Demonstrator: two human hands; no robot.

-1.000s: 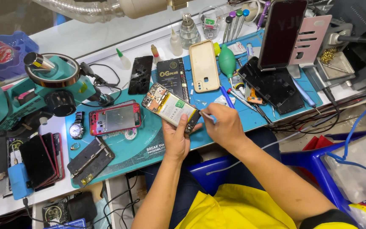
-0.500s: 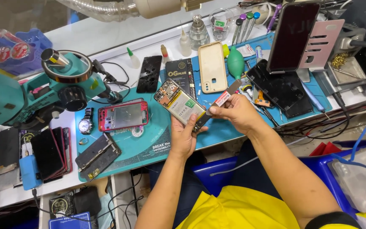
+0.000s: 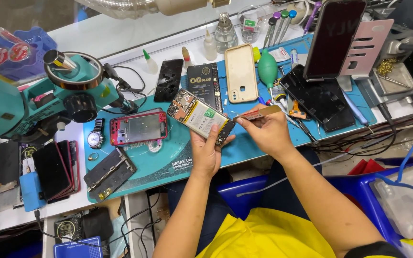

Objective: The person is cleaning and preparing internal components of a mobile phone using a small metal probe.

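Our left hand (image 3: 206,153) grips the opened phone (image 3: 200,117) tilted up for access; right hand (image 3: 266,134) pinches a thin card (image 3: 256,113) — its edge at the phone's end.

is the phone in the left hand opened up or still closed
Opened up. The phone in the left hand has no back cover: its battery and circuit board are bare. The right hand holds a thin flat piece beside it.

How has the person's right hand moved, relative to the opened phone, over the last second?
Yes. The right hand has drawn back rightward from the opened phone with exposed battery, and now pinches a flat tan tool.
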